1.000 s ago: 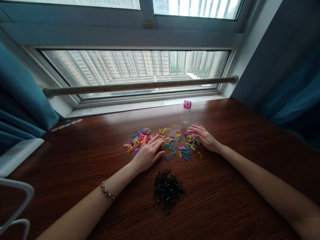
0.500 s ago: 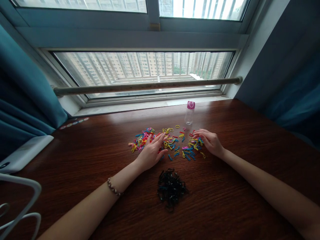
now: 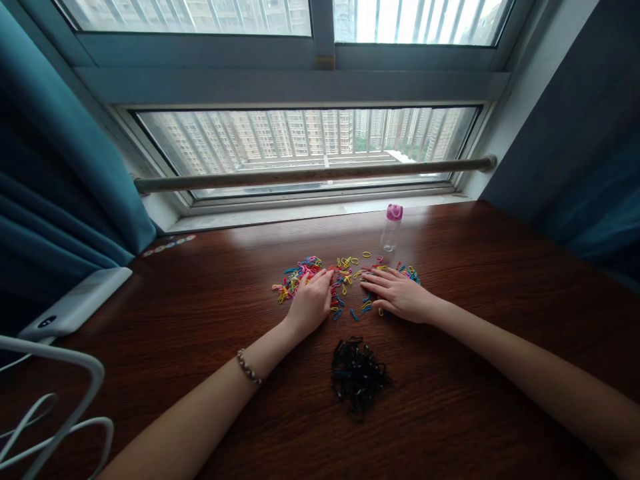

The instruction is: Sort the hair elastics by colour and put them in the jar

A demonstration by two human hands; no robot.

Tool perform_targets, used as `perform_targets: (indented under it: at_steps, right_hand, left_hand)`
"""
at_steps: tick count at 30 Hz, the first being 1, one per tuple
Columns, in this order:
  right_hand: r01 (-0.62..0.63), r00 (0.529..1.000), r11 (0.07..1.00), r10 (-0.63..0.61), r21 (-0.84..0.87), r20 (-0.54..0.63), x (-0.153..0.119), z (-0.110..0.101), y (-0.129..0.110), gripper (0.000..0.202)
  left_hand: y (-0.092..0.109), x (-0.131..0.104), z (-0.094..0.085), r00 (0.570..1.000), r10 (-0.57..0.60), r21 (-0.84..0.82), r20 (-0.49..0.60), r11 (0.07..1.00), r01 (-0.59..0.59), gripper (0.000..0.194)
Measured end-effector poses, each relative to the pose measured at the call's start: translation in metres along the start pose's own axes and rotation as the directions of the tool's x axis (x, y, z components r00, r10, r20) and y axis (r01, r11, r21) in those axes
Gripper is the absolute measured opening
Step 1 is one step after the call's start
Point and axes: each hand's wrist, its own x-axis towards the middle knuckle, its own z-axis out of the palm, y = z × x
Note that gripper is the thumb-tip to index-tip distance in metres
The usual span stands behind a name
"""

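Note:
Small coloured elastic hair bands [image 3: 310, 265] lie scattered across the brown wooden table in loose heaps. Over the left heap, my left hand [image 3: 311, 300] is bent with its fingers pressed together and tips down among the bands; what they hold, if anything, is hidden. My right hand [image 3: 403, 297] lies palm down over the right-hand bands, fingers stretched out and slightly apart, covering many of them. Some yellow and blue bands [image 3: 367, 305] show beside its fingertips. Nearer to me, between my forearms, sits a separate pile of black hair bands [image 3: 358, 373], touched by neither hand.
A clear bottle with a pink cap [image 3: 394, 213] stands upright behind the bands. At left are a white device [image 3: 80, 303], white curved tubing [image 3: 95, 373] and a blue curtain [image 3: 90, 153]. A rail [image 3: 320, 175] crosses the window beyond the table [image 3: 240, 253].
My right hand has moved left and down flat onto the right-hand bands. My left hand's fingers, spread before, have drawn together. The whole view has shifted slightly.

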Motion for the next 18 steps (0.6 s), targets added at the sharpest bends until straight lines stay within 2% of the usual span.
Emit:
perform_targets:
  at_steps: [3,6,9,12,15,18]
  right_hand:
    - [-0.085,0.995,0.996,0.085,-0.014,-0.049,-0.019,-0.008,0.014,0.044]
    - [-0.148,0.985,0.989,0.147,0.003,-0.092,-0.027,-0.017,0.016,0.042]
    - [-0.163,0.976,0.985,0.168,0.049,-0.138,-0.016,-0.019,0.006,0.041]
    - [-0.096,0.982,0.992,0.107,0.077,-0.156,0.008,-0.012,-0.007,0.039]
    - [-0.005,0.994,0.999,0.011,0.054,-0.111,0.031,0.000,-0.014,0.040]
    - [-0.005,0.998,0.999,0.008,0.037,-0.068,0.040,0.010,-0.009,0.038]
  left_hand:
    - [0.001,0.000,0.000,0.998,0.054,-0.044,0.045,0.998,-0.052,0.041]
    - [0.003,0.001,-0.005,0.988,0.132,-0.110,0.076,0.986,-0.123,0.042]
    - [0.006,-0.001,-0.011,0.957,0.272,-0.195,0.104,0.949,-0.249,0.044]
    - [0.007,-0.004,-0.015,0.914,0.398,-0.299,0.083,0.884,-0.358,0.040]
    - [0.006,-0.006,-0.015,0.939,0.345,-0.339,-0.009,0.882,-0.327,0.033]
    - [0.002,-0.005,-0.013,0.982,0.153,-0.304,-0.112,0.936,-0.180,0.027]
